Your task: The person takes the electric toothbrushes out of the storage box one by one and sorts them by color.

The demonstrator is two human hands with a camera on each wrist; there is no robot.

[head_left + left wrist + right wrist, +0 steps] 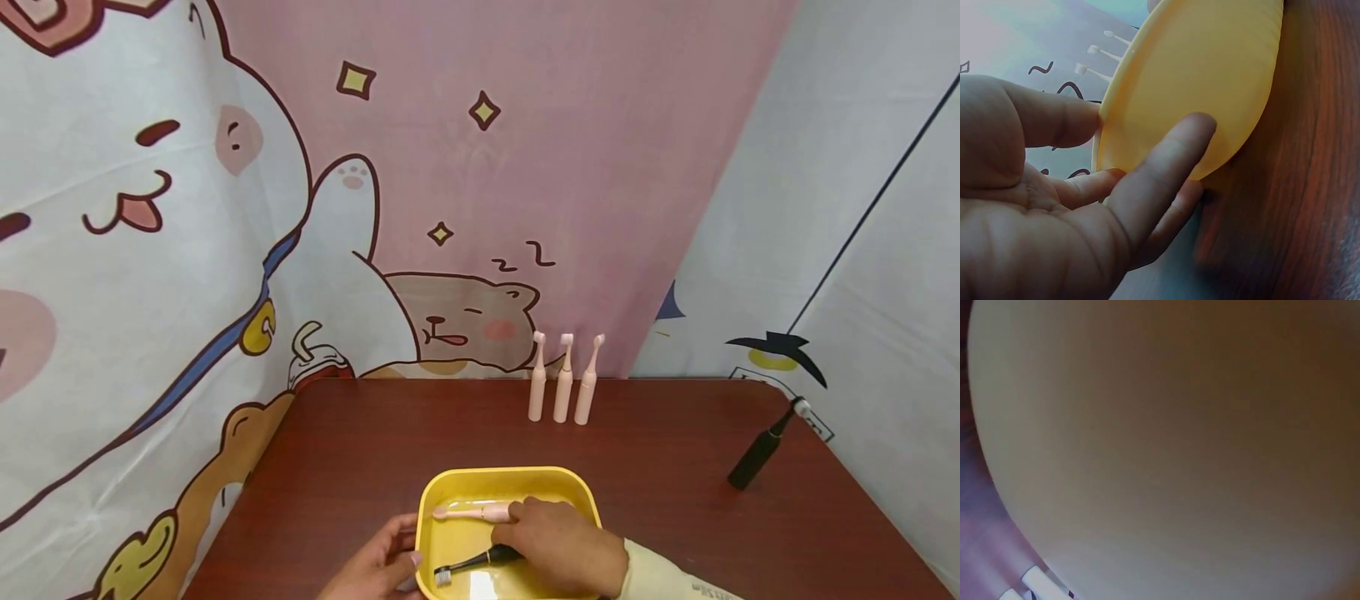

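Cream cloth sleeve (671, 575): runs in from the lower edge of the head view, nearest the camera.
Right hand (558, 542): reaches over the rounded yellow plastic tub (506, 477), back of the hand up; its fingertips are hidden, so I cannot tell whether this grip holds anything.
Pale pink slim-necked toothbrush (480, 513): lies inside the tub toward its far wall, head left, handle running to the right hand.
Black toothbrush with white bristles (491, 557): lies inside the tub nearer the person, head left, handle end hidden beneath the right hand.
Left hand (378, 567): touches the tub's left wall from outside, fingers spread and relaxed, a loose grip.
Brush handling: probably light, stiff and smooth enough to roll; the thick handle offers the best hold.
Tub handling: likely light and slick, apt to slide if pushed; best held at rim and wall.
Tub edges: raised walls surround both brushes, so access favours coming from above.
Red-brown wood-grained bench (375, 450): extends beyond the tub and to either side, giving room to move.
Three pale pink upright toothbrushes (563, 396): stand in a row near the back edge, and look easy to topple.
Upright black toothbrush (757, 454): stands well apart, near the right edge.
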